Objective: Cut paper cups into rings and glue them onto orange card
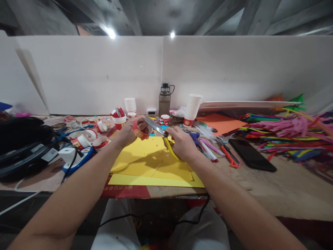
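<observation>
My left hand is closed on a red paper cup ring with a gold round mark, its open side turned toward the right. In my right hand are scissors with yellow handles, my fingers wrapped around them. Their metal blades point up and left, close to the ring's upper edge; whether they touch it I cannot tell. Both hands are above sheets of yellow paper, where small scraps lie scattered.
Cut cup pieces and a blue power strip lie left. Behind stand a bottle and stacked paper cups. To the right are orange paper, an orange-handled tool, a phone and many pipe cleaners.
</observation>
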